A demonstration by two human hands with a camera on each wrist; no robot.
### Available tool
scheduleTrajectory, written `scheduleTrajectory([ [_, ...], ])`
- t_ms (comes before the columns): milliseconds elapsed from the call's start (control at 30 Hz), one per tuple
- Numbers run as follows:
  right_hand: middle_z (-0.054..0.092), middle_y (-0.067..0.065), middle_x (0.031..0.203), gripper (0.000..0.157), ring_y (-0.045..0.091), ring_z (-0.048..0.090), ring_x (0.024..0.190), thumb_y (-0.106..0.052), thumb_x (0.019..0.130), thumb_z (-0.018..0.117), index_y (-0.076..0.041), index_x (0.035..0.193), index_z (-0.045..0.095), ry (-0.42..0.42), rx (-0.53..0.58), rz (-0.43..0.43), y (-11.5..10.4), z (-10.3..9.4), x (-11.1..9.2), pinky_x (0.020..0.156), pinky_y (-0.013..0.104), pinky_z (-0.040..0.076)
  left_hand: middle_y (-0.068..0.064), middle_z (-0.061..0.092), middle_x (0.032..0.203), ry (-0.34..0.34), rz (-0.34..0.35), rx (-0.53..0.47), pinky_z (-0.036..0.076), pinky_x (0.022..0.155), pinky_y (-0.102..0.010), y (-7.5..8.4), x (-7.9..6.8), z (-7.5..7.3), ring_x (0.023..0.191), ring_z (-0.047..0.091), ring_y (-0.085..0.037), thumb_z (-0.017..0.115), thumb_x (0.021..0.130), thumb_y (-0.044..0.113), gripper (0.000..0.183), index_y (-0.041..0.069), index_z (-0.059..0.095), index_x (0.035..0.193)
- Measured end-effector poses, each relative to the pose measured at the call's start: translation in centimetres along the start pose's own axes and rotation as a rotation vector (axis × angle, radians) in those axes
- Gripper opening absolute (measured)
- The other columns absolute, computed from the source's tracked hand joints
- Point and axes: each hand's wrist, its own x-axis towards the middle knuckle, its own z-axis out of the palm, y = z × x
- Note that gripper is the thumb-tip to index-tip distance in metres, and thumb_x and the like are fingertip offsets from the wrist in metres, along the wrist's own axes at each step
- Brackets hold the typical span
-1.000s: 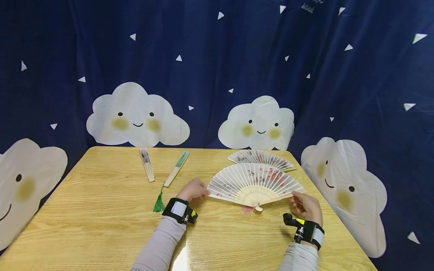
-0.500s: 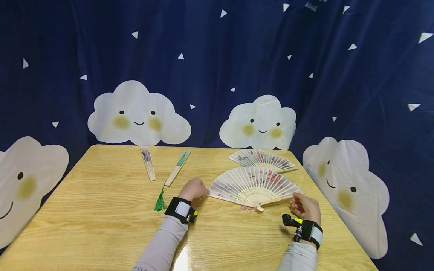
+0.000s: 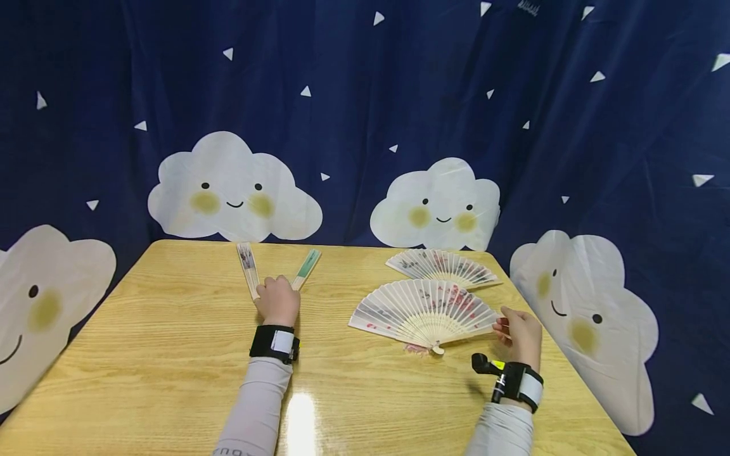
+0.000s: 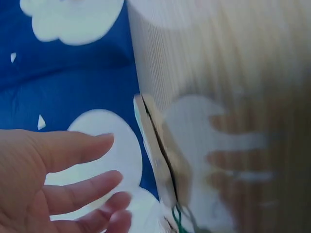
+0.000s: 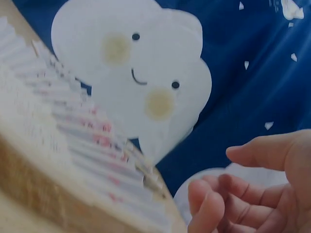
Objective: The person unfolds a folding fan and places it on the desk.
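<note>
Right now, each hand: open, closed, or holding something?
Left hand: open, holding nothing, near the green fan.
Right hand: open, fingers loosely curled, holding nothing.

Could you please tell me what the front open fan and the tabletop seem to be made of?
The front open fan has matte-looking pale ribs, probably bamboo or wood; its thin, pleated, flower-printed leaf could be fabric or paper. The tabletop looks like glossy wood, judging by the grain and reflection, though possibly laminate.
</note>
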Motion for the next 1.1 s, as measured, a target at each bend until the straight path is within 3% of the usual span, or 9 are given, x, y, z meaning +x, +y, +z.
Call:
scheduleTrajectory([
  [200, 0.059, -0.006, 0.073, 0.027, 0.003, 0.062, 0.062, -0.026, 0.099, 0.055, -0.003, 0.112, 0.051, -0.058, -0.001, -0.089, -1.9, 1.2, -0.9, 0.057, 0.020, 0.054, -0.031, 0.057, 0.112, -0.130, -0.049, 0.023, 0.047, 0.085, -0.062, -1.0, 0.3, -0.6, 0.108, 0.052, -0.050, 0.063, 0.086, 0.017, 0.029, -0.006, 0.066, 0.103],
  [567, 0.061, -0.003, 0.077, 0.031, 0.009, 0.065, 0.066, -0.028, 0.098, 0.056, -0.001, 0.112, 0.053, -0.149, -0.108, -0.173, -3.5, 4.3, -1.8, 0.063, 0.025, 0.057, -0.033, 0.059, 0.105, -0.173, -0.062, 0.000, 0.051, 0.078, -0.061, -1.0, 0.3, -0.2, 0.100, 0.060, -0.050, 0.054, 0.089, 0.009, 0.026, -0.009, 0.065, 0.103],
  [767, 0.062, -0.001, 0.079, 0.031, 0.011, 0.063, 0.067, -0.026, 0.099, 0.055, 0.001, 0.115, 0.055, -0.172, -0.150, -0.208, -3.9, 5.4, -2.1, 0.063, 0.027, 0.057, -0.024, 0.067, 0.093, -0.203, -0.057, -0.017, 0.052, 0.068, -0.052, -0.9, 0.2, -0.5, 0.085, 0.065, -0.039, 0.068, 0.081, 0.024, 0.028, -0.003, 0.066, 0.089],
  [867, 0.063, 0.000, 0.079, 0.029, 0.010, 0.062, 0.067, -0.023, 0.100, 0.054, 0.003, 0.113, 0.056, -0.177, -0.182, -0.238, -4.2, 5.9, -2.3, 0.062, 0.027, 0.056, -0.015, 0.061, 0.077, -0.235, -0.002, -0.071, 0.046, 0.055, -0.038, -0.9, 0.3, -0.6, 0.068, 0.058, -0.028, 0.070, 0.079, 0.029, 0.031, 0.000, 0.062, 0.079],
  [967, 0.064, 0.003, 0.082, 0.030, 0.013, 0.062, 0.070, -0.023, 0.100, 0.054, 0.003, 0.114, 0.057, -0.204, -0.215, -0.253, -4.3, 6.7, -2.6, 0.063, 0.026, 0.055, -0.005, 0.048, 0.062, -0.295, 0.048, -0.188, 0.036, 0.047, -0.029, -0.6, 0.5, -0.7, 0.054, 0.045, -0.020, 0.068, 0.079, 0.028, 0.030, 0.005, 0.054, 0.065],
  [1100, 0.065, 0.008, 0.087, 0.031, 0.018, 0.065, 0.075, -0.027, 0.099, 0.055, 0.001, 0.114, 0.058, -0.254, -0.263, -0.267, -4.5, 8.3, -3.1, 0.065, 0.027, 0.054, 0.005, 0.032, 0.049, -0.419, 0.038, -0.381, 0.028, 0.043, -0.026, 0.6, 0.5, -0.9, 0.042, 0.030, -0.012, 0.066, 0.078, 0.022, 0.036, 0.014, 0.040, 0.053],
])
